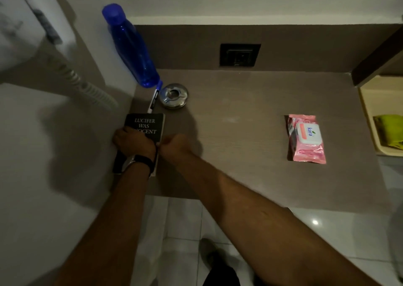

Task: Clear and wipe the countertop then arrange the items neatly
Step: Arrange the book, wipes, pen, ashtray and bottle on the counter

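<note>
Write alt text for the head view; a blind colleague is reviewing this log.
Two hands hold a black book at the countertop's left edge: the left hand grips its cover, the right hand pinches its right edge. Behind it are a pen, a metal ashtray and a blue bottle; a pink wipes pack lies far right.

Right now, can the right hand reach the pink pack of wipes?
Probably yes. The right hand is by the black book, and only bare brown countertop lies between it and the pink pack of wipes.
</note>
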A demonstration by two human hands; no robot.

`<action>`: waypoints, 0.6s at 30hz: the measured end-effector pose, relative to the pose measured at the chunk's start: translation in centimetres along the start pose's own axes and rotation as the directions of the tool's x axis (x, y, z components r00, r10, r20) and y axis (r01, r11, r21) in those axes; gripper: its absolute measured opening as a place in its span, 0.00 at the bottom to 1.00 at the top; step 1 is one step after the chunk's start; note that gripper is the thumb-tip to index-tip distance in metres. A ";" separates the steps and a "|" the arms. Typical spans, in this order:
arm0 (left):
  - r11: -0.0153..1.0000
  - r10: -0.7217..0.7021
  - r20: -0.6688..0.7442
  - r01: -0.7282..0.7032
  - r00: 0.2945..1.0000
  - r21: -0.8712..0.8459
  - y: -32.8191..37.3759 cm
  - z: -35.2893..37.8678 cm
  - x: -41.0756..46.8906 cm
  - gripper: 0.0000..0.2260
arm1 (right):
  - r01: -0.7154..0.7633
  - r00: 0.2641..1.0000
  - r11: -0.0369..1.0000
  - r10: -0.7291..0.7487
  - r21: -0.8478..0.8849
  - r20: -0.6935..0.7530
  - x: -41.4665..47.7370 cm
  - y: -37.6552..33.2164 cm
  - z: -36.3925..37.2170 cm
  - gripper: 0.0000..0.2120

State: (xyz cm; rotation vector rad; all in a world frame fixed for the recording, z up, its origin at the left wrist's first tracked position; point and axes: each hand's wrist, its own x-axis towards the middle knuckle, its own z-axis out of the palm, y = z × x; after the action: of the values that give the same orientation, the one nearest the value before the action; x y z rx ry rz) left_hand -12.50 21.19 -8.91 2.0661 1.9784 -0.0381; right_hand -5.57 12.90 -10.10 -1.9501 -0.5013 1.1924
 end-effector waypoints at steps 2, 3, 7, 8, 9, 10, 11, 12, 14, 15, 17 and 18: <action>0.999 -0.028 0.019 0.028 0.999 0.018 0.2 -0.1 0.4 0.23 | -0.049 0.998 0.999 0.050 0.018 -0.045 0.5 -1.0 1.1 0.17; 0.999 -0.041 0.019 0.040 0.999 0.020 0.3 -0.2 0.6 0.22 | -0.075 0.995 0.997 0.077 0.033 -0.066 0.7 -1.4 1.6 0.18; 0.999 -0.011 0.045 0.009 0.999 0.034 0.2 -0.7 1.0 0.28 | -0.109 0.992 0.990 0.113 0.087 -0.046 0.9 -1.9 2.3 0.19; 0.999 0.007 0.045 -0.009 0.999 0.044 0.0 -0.9 1.2 0.29 | -0.088 0.995 0.994 0.090 0.064 -0.034 0.7 -1.8 2.4 0.19; 0.998 0.030 0.044 -0.032 0.999 0.056 -0.4 -1.1 1.3 0.30 | -0.063 0.997 0.997 0.064 0.040 -0.036 0.5 -1.6 2.5 0.18; 0.997 0.055 0.047 -0.057 0.997 0.060 -0.8 -1.3 1.5 0.30 | -0.043 0.998 0.999 0.044 0.024 -0.043 0.3 -1.3 2.6 0.17; 0.996 0.075 0.051 -0.078 0.996 0.047 -1.2 -1.5 1.7 0.31 | -0.031 0.998 0.999 0.032 0.013 -0.045 0.1 -1.1 2.6 0.17; 0.996 0.089 0.055 -0.091 0.995 0.027 -1.5 -1.6 1.7 0.31 | -0.027 0.999 1.000 0.027 0.003 -0.043 -0.2 -0.8 2.6 0.17; 0.994 0.111 0.081 -0.109 0.991 -0.024 -2.1 -1.8 1.3 0.30 | -0.035 0.999 0.999 0.034 -0.028 -0.025 -0.7 -0.2 1.9 0.18; 0.993 0.114 0.107 -0.109 0.988 -0.049 -2.3 -1.8 0.8 0.29 | -0.039 0.999 0.998 0.037 -0.053 -0.030 -1.0 0.3 1.1 0.18; 0.992 0.115 0.161 -0.106 0.980 -0.062 -2.2 -1.4 -1.1 0.29 | -0.028 0.996 0.991 0.017 -0.132 -0.083 -1.8 1.8 -1.7 0.16; 0.993 0.115 0.179 -0.106 0.977 -0.060 -1.8 -1.0 -2.3 0.29 | -0.010 0.993 0.985 -0.011 -0.174 -0.119 -2.3 2.6 -3.6 0.15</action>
State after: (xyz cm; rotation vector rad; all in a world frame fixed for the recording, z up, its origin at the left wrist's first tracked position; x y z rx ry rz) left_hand -14.61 19.17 -7.80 2.0578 1.7374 -0.1481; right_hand -3.66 8.24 -9.95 -2.1551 -0.5587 1.0529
